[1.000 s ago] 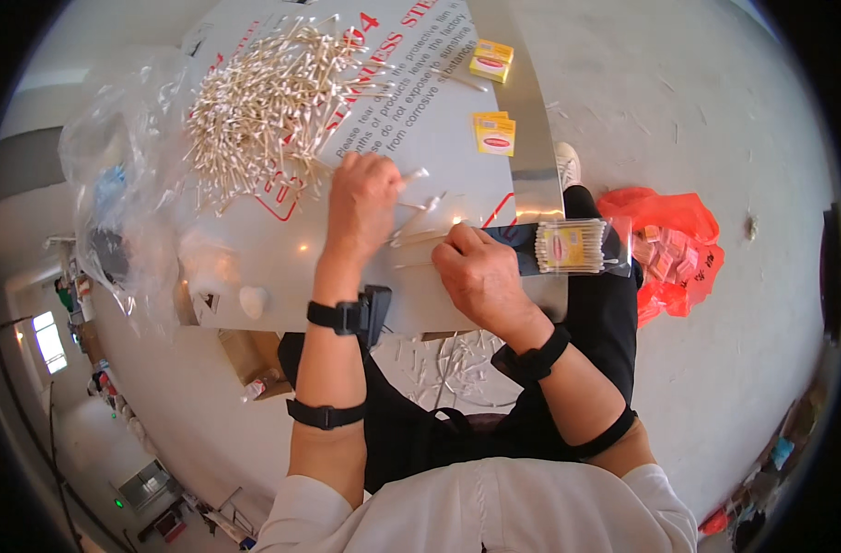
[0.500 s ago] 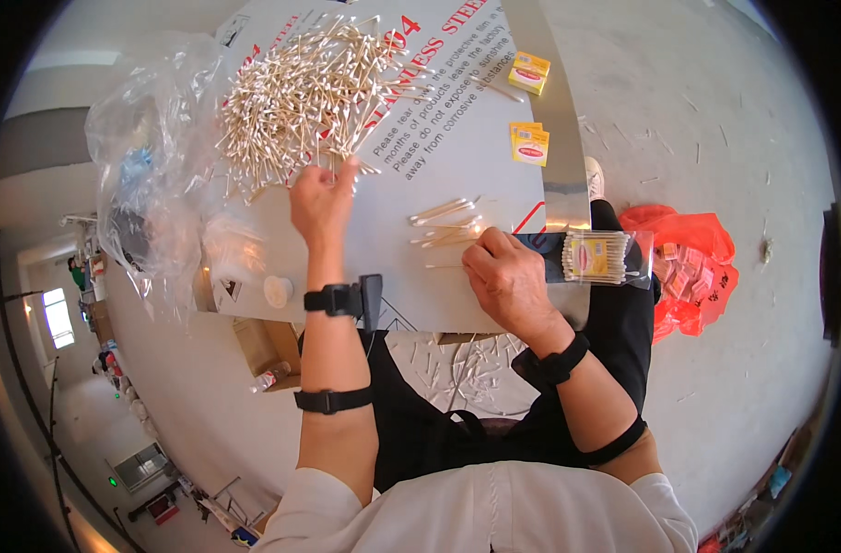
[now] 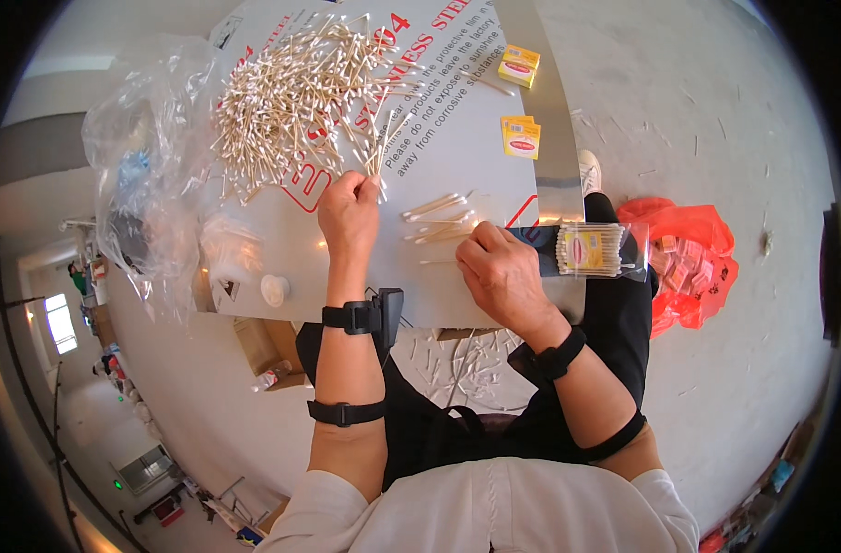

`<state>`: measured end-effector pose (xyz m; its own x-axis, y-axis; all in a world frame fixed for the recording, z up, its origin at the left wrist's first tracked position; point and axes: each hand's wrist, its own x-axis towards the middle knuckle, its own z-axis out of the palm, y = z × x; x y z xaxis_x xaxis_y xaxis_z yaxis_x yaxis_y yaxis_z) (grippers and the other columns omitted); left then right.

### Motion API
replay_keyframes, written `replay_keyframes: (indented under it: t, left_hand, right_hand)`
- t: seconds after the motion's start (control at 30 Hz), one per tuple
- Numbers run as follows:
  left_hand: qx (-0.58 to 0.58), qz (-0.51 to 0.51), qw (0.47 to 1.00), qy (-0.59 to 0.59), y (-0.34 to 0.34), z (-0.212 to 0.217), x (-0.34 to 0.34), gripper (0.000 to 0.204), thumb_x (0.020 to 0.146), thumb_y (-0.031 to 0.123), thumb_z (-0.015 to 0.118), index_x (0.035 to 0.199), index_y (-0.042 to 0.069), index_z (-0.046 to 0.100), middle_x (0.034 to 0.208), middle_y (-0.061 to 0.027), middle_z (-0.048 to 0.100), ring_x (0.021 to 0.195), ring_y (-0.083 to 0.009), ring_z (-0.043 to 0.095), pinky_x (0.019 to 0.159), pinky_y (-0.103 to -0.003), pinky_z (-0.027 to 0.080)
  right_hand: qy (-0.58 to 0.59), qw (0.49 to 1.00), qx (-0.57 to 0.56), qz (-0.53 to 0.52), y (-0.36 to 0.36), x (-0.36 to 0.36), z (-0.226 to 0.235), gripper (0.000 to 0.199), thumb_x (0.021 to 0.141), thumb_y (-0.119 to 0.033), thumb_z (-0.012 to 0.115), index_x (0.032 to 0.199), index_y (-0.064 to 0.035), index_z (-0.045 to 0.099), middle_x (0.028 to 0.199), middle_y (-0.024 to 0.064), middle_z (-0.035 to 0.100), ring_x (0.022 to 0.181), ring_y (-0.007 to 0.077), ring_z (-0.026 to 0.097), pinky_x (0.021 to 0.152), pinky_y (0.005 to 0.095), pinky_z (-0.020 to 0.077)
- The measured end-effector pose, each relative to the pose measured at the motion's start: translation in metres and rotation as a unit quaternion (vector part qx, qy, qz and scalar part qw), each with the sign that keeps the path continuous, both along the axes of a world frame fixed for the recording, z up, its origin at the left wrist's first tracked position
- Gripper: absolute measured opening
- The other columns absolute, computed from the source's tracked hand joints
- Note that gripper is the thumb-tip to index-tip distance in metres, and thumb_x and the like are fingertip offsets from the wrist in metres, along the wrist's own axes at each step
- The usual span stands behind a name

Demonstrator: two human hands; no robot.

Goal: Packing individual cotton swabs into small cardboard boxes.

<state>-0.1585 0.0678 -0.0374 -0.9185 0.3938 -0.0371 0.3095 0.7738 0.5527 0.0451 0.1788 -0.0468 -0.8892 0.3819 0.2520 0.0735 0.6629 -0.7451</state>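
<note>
A big heap of cotton swabs lies on the far left of the film-covered metal sheet. At its near edge my left hand is closed, with several swabs fanning out from the pinched fingertips. My right hand rests closed beside a small group of loose swabs; its curled fingers hide what they hold, if anything. One thin swab reaches toward its fingertips. Right of that hand, a clear pouch of swabs with a yellow card lies on a dark strip at the sheet's edge.
Yellow cards and a yellow stack sit at the far right of the sheet. A small white cup stands near left, beside a clear plastic bag. On the floor are a red bag of packets, a cardboard box and scattered swabs.
My left hand has moved right and slightly nearer, drawing several swabs from the heap's edge. My right hand stays closed in nearly the same place. The view has shifted slightly.
</note>
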Motion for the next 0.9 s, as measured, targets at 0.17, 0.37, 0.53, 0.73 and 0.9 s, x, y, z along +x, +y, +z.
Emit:
replay_keyframes:
  t: [0.17,0.37,0.53,0.73,0.9]
  left_hand:
    - [0.097,-0.023,0.992,0.077,-0.004,0.005,-0.004,0.011,0.08,0.01,0.069,0.079,0.001,0.063,0.063,-0.0063,0.059,0.056,-0.0167,0.053,0.058,-0.03,0.044]
    - [0.106,-0.13,0.967,-0.191,-0.036,0.059,0.035,0.01,0.081,0.002,0.068,0.081,-0.003,0.06,0.068,0.0022,0.055,0.063,-0.0056,0.048,0.059,-0.023,0.042]
    - [0.023,-0.257,0.907,-0.333,-0.073,0.064,0.083,0.011,0.08,0.003,0.068,0.084,-0.002,0.059,0.072,-0.0017,0.056,0.067,-0.0099,0.052,0.064,-0.027,0.045]
    - [0.038,-0.225,0.947,-0.226,-0.067,0.047,0.087,0.012,0.082,0.008,0.067,0.084,-0.001,0.061,0.071,-0.0061,0.057,0.064,-0.0151,0.052,0.062,-0.03,0.045]
    - [0.085,-0.011,0.996,-0.035,-0.019,0.029,0.025,0.024,0.082,0.022,0.071,0.087,0.0,0.064,0.075,-0.0096,0.062,0.065,-0.0193,0.055,0.063,-0.033,0.046]
  right_hand:
    - [0.003,1.0,0.001,0.0,-0.002,-0.002,0.0,0.012,0.073,-0.003,0.067,0.079,-0.0048,0.056,0.08,0.0092,0.051,0.073,0.0288,0.058,0.06,0.0383,0.0471]
    - [-0.008,1.0,0.012,-0.004,0.003,0.002,-0.005,0.012,0.073,-0.003,0.067,0.078,-0.0048,0.057,0.08,0.0089,0.052,0.073,0.0292,0.058,0.06,0.0389,0.0476]
    - [-0.002,1.0,0.017,-0.007,-0.001,-0.001,-0.007,0.011,0.073,-0.003,0.067,0.079,-0.0057,0.058,0.08,0.0086,0.053,0.074,0.029,0.059,0.06,0.0388,0.0482]
    - [-0.008,1.0,0.01,-0.008,-0.001,0.0,-0.006,0.01,0.074,-0.004,0.067,0.079,-0.0058,0.059,0.08,0.0086,0.053,0.075,0.0287,0.059,0.061,0.0385,0.0484]
    - [0.01,1.0,0.016,-0.003,0.0,0.0,-0.003,0.009,0.07,-0.004,0.06,0.075,-0.0031,0.053,0.079,0.0108,0.051,0.074,0.0301,0.058,0.06,0.0401,0.0489]
